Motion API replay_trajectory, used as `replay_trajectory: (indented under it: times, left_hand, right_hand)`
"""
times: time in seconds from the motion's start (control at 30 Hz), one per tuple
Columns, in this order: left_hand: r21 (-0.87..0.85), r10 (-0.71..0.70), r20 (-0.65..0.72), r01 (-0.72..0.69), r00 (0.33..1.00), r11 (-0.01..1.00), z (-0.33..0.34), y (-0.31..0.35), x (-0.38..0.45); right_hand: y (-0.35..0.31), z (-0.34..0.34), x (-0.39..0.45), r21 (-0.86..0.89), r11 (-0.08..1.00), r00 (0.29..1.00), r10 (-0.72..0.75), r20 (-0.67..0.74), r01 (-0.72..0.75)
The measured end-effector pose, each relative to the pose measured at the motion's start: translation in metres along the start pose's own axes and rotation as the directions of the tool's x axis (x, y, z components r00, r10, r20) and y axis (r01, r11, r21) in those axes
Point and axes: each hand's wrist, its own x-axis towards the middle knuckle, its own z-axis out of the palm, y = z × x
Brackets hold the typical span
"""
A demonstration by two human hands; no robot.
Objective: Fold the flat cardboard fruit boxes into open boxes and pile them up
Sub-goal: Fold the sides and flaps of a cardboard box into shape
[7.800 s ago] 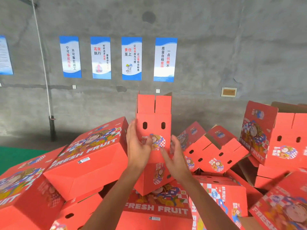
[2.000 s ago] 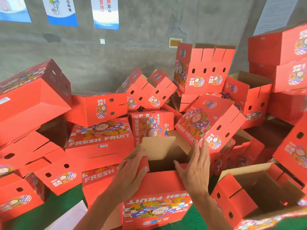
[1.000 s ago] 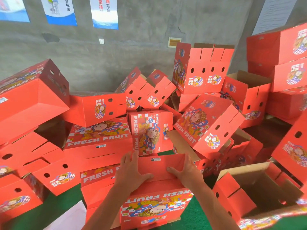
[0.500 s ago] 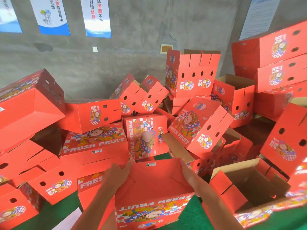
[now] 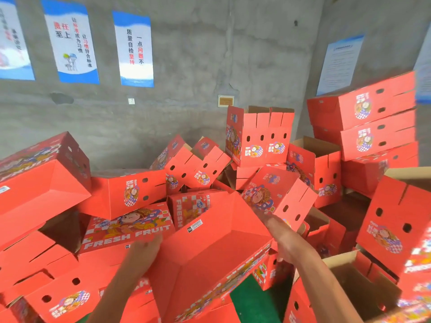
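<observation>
Tilting between the two hands is a red cardboard box (image 5: 210, 248), its plain folded bottom turned up toward the viewer and a small white barcode sticker (image 5: 194, 228) near its far edge. Printed art runs along its lower side, too smeared to read. The left hand (image 5: 147, 247) is at the box's left edge with the fingers going behind the cardboard; motion blur hides whether they curl round it. The right hand (image 5: 277, 238) lies along the right end of the box, fingers stretched forward and blurred, so its grip cannot be told either.

Just left, touching the held box, lies another box (image 5: 129, 226) reading "FRESH FRUIT" under a cartoon face. Behind it one shows "FRESH" (image 5: 180, 214) sideways. Folded boxes lie heaped all round on green flooring (image 5: 254, 299). On the concrete wall (image 5: 210, 54) hang blue-and-white posters (image 5: 134, 48) in Chinese characters.
</observation>
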Motion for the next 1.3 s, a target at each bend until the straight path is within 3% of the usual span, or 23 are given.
replay_trajectory:
  times: [0.1, 0.27, 0.37, 0.43, 0.53, 0.63, 0.67, 0.73, 0.8, 0.87, 1.0, 1.1, 1.23, 1.3]
  left_hand:
    - [-0.012, -0.103, 0.116, 0.105, 0.988, 0.994, 0.0, -0.006, -0.011]
    - [0.028, -0.138, 0.295, 0.136, 0.945, 0.99, 0.005, 0.037, -0.046]
    - [-0.102, 0.073, 0.48, -0.027, 0.874, 0.994, 0.005, 0.07, -0.068]
    - [-0.218, 0.134, 0.531, -0.018, 0.837, 0.976, 0.009, 0.105, -0.074]
    - [-0.45, 0.155, 0.466, 0.082, 0.871, 0.889, 0.012, 0.12, -0.073]
    - [-0.504, 0.175, 0.475, 0.104, 0.862, 0.858, 0.013, 0.112, -0.064]
    - [-0.494, 0.199, 0.434, 0.047, 0.879, 0.868, 0.016, 0.117, -0.062]
    - [-0.457, 0.294, 0.216, -0.17, 0.931, 0.873, 0.024, 0.121, -0.059]
    - [-0.428, 0.465, 0.059, -0.398, 0.884, 0.811, 0.03, 0.122, -0.071]
    - [-0.397, 0.571, 0.022, -0.517, 0.821, 0.758, 0.039, 0.126, -0.087]
    - [-0.462, 0.701, 0.003, -0.62, 0.713, 0.634, 0.079, 0.145, -0.102]
    - [-0.537, 0.735, 0.024, -0.612, 0.677, 0.581, 0.114, 0.158, -0.116]
    - [-0.641, 0.775, 0.076, -0.565, 0.627, 0.52, 0.167, 0.168, -0.133]
    - [-0.672, 0.784, 0.078, -0.549, 0.616, 0.498, 0.194, 0.167, -0.137]
  right_hand:
    - [0.006, -0.004, -0.012, 0.089, 0.992, 0.989, 0.082, 0.12, -0.093]
    - [-0.005, 0.0, -0.031, 0.224, 0.966, 0.982, -0.154, 0.113, 0.126]
    - [-0.018, 0.012, -0.051, 0.277, 0.916, 0.946, -0.318, 0.061, 0.29]
    - [-0.023, 0.024, -0.065, 0.249, 0.871, 0.889, -0.453, 0.07, 0.424]
    - [-0.021, 0.046, -0.079, 0.203, 0.799, 0.81, -0.585, 0.048, 0.566]
    - [-0.014, 0.052, -0.085, 0.157, 0.72, 0.73, -0.684, -0.004, 0.676]
    - [-0.012, 0.049, -0.087, 0.145, 0.697, 0.707, -0.706, -0.03, 0.702]
    - [-0.011, 0.044, -0.092, 0.089, 0.637, 0.643, -0.762, -0.081, 0.766]
    - [-0.013, 0.041, -0.099, 0.02, 0.551, 0.546, -0.821, -0.165, 0.834]
    - [-0.019, 0.035, -0.107, -0.04, 0.494, 0.466, -0.841, -0.276, 0.869]
    - [-0.032, 0.006, -0.123, -0.238, 0.568, 0.407, -0.77, -0.492, 0.788]
    - [-0.028, -0.024, -0.136, -0.419, 0.598, 0.279, -0.744, -0.607, 0.684]
    - [-0.005, -0.066, -0.16, -0.581, 0.555, 0.099, -0.768, -0.632, 0.596]
    - [0.011, -0.083, -0.17, -0.649, 0.544, 0.043, -0.783, -0.621, 0.532]
